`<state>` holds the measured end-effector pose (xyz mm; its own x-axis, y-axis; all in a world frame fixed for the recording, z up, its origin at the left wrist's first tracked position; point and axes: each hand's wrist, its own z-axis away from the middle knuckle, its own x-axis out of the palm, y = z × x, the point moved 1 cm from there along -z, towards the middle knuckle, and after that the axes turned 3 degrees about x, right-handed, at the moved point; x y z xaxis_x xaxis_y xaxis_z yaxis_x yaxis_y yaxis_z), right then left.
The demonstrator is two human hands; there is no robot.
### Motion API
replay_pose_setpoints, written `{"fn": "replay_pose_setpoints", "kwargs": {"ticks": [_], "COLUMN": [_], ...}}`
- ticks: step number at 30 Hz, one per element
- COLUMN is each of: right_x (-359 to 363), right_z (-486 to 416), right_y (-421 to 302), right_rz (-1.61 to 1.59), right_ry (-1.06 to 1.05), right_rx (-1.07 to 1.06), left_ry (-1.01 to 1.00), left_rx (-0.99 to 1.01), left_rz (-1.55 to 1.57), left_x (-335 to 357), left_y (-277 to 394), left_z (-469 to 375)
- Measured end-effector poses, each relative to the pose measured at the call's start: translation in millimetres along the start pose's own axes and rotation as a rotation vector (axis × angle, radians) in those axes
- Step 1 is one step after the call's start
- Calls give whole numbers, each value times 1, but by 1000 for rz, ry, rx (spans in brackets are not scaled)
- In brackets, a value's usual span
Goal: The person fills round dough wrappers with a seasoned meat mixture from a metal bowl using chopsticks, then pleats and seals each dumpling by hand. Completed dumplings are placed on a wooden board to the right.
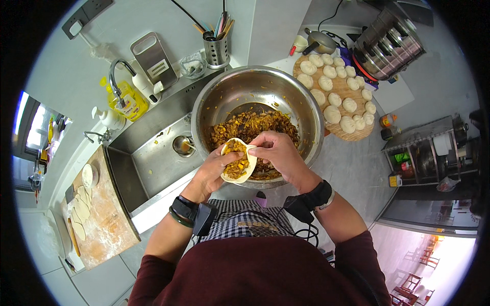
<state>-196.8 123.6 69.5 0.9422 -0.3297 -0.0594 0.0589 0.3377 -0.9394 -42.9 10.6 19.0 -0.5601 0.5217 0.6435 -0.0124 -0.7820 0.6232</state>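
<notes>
A round dough wrapper (pixel 250 167) lies in my left hand (pixel 209 171), heaped with chopped yellow-brown filling (pixel 236 168). My left thumb presses on the filling while the fingers support the wrapper from beneath, mostly hidden. With thumb and forefinger, my right hand (pixel 278 153) pinches the wrapper's upper right edge, drawing out a small point of dough. Both hands are over the near side of a large stainless steel basin (pixel 264 82). More of the same filling (pixel 264 124) covers the basin's bottom.
Left of the basin is a steel sink (pixel 151 153). A floured board (pixel 111 233) bears flat wrappers (pixel 81 208), a rolling pin (pixel 74 237) and a white bowl (pixel 90 176). At the upper right, a round wooden board (pixel 342 101) carries several pleated buns (pixel 325 83) beside a stacked steamer (pixel 388 44).
</notes>
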Motion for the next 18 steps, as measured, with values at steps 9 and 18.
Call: {"fn": "replay_pose_setpoints", "kwargs": {"ticks": [9,18], "right_x": [-3,3], "right_z": [-7,2], "right_y": [10,11], "right_rz": [-14,134], "right_ry": [-44,129], "right_rx": [51,-147], "left_ry": [-113,-96], "left_rx": [-57,-136], "left_rz": [-321,-162], "left_x": [1,-1], "left_y": [13,20], "left_z": [-4,-11]}}
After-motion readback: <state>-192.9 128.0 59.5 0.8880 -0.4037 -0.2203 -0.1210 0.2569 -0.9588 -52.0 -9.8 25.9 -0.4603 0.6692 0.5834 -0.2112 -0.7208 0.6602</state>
